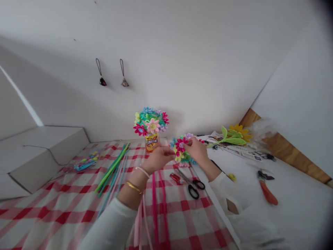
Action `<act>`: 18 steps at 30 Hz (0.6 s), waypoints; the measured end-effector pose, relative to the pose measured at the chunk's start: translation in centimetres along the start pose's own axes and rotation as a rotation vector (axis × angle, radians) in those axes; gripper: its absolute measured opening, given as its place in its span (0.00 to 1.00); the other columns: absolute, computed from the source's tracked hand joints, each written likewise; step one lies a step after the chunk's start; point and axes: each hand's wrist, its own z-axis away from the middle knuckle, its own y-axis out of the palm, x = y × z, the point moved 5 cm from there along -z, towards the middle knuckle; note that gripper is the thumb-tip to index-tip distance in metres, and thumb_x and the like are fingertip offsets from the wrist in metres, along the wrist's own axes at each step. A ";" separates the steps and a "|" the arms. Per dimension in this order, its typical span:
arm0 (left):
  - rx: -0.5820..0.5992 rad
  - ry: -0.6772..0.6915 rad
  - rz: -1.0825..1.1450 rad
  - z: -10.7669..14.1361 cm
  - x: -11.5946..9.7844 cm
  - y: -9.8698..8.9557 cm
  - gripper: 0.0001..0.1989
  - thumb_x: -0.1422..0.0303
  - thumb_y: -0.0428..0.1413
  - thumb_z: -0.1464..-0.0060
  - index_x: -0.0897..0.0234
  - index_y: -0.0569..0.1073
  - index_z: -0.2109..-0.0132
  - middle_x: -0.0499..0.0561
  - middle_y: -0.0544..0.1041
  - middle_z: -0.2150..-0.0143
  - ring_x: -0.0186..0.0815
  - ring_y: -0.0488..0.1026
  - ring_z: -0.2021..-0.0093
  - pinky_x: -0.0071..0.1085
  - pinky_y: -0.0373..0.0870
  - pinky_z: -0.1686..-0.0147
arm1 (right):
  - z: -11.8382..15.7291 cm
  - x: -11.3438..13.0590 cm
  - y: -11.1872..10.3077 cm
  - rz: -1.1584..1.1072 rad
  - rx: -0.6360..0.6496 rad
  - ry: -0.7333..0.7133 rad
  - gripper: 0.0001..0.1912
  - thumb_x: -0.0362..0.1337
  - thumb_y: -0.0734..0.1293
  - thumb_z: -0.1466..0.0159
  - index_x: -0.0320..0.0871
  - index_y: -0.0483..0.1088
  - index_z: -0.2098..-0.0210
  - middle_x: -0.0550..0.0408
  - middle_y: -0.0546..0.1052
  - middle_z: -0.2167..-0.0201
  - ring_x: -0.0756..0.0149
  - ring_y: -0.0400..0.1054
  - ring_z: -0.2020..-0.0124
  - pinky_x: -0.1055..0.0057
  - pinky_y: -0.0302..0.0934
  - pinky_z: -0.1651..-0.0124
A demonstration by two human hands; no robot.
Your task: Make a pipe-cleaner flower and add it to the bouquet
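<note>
A bunch of colorful fuzzy flowers [151, 121] stands in an orange drink container [151, 143] near the wall. To its right lies a second cluster of flowers [184, 159], low on the checked cloth. My right hand [197, 149] pinches a magenta flower [181, 145] at the top of that cluster. Just left of the flowers is my left hand [161, 158], its fingers bent toward them and close together; whether something thin is between them is too small to tell. Scissors [193, 185] with black handles and a red lighter [176, 178] rest below the hands.
Green fuzzy stems [112, 168] and pink strips [154, 208] lie on the checked cloth [65, 217]. At left are a white box [52, 152] and a blue packet [85, 165]. A yellow sunflower [238, 133] and orange-handled pliers [267, 191] are at right.
</note>
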 end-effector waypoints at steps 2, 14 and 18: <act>-0.016 -0.020 -0.056 -1.4 2.9 2.6 0.09 0.71 0.57 0.56 0.63 0.78 0.64 0.53 0.78 0.64 0.41 0.72 0.63 0.39 0.67 0.56 | 0.0 0.0 0.3 0.067 -0.013 0.003 0.16 0.45 0.66 0.45 0.43 0.68 0.61 0.46 0.77 0.68 0.50 0.70 0.59 0.58 0.55 0.54; -0.255 -0.204 -0.132 -7.7 5.9 7.5 0.43 0.66 0.64 0.65 0.61 0.55 0.40 0.65 0.49 0.36 0.58 0.51 0.38 0.48 0.51 0.44 | -1.3 -1.5 1.0 0.091 0.008 -0.045 0.07 0.35 0.64 0.45 0.47 0.70 0.66 0.56 0.79 0.69 0.59 0.72 0.64 0.66 0.58 0.58; -0.220 -0.189 -0.085 -9.1 7.4 7.6 0.40 0.68 0.64 0.65 0.62 0.59 0.42 0.64 0.51 0.37 0.55 0.52 0.38 0.45 0.52 0.43 | -2.0 -2.4 0.3 0.061 0.016 -0.060 0.07 0.34 0.64 0.46 0.47 0.72 0.68 0.56 0.79 0.70 0.60 0.72 0.65 0.67 0.59 0.60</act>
